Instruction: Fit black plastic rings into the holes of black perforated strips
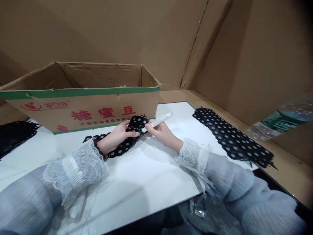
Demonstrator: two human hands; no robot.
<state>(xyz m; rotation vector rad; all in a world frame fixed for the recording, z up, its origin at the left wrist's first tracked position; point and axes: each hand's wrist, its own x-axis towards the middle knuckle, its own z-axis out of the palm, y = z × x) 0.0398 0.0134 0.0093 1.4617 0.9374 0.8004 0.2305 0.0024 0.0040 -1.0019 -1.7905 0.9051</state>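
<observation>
My left hand (pixel 119 136) grips a black strip with pale round dots (pixel 123 147), thumb on top near its far end. Part of the strip lies beneath my left hand and wrist, and its far end is lifted a little off the table. Between the fingers of my right hand (pixel 161 131) is a slim white pen-like stick (pixel 162 119), slanting up to the right. Its lower end is at the strip, close to my left thumb. Whether that tip touches a dot is too small to tell.
A tall open cardboard box (pixel 102 109) stands just behind my hands. More dotted black strips (pixel 232 137) lie at the right, beside a clear plastic bottle with a green label (pixel 283 120). A black pile (pixel 16 135) is at the left. Cardboard walls (pixel 117 29) enclose the white tabletop (pixel 156 176).
</observation>
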